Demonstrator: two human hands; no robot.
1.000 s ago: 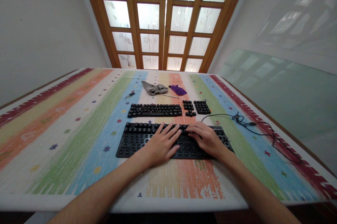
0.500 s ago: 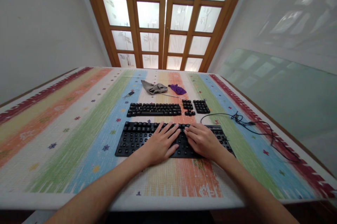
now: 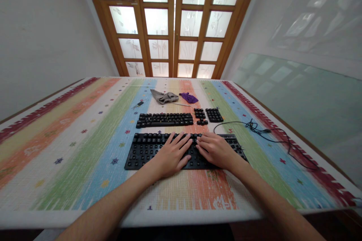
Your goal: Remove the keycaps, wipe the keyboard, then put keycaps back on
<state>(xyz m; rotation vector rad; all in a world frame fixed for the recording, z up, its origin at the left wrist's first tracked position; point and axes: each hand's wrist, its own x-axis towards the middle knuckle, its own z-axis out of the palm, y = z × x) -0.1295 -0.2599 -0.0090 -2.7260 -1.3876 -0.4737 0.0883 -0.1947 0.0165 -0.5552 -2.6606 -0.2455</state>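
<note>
A black keyboard base (image 3: 141, 154) lies near the table's front, with keycaps on its top rows and bare switches below. My left hand (image 3: 171, 156) rests on its middle, fingers spread. My right hand (image 3: 216, 150) is just right of it, fingers bent together at the upper rows; whatever is under the fingertips is hidden. Behind the base, removed keycaps stand in groups: a long main block (image 3: 165, 119), a small cluster (image 3: 199, 113) and a number block (image 3: 214, 115).
Farther back lie a grey cloth (image 3: 165, 97), a purple cloth (image 3: 188, 97), a thin metal rod and a small black item (image 3: 140, 103) at the left. A cable (image 3: 254, 127) runs right from the base across the striped tablecloth (image 3: 96, 158).
The view has tilted slightly upward. Both hands stay in nearly the same places on the keyboard base, and no object has visibly moved.
</note>
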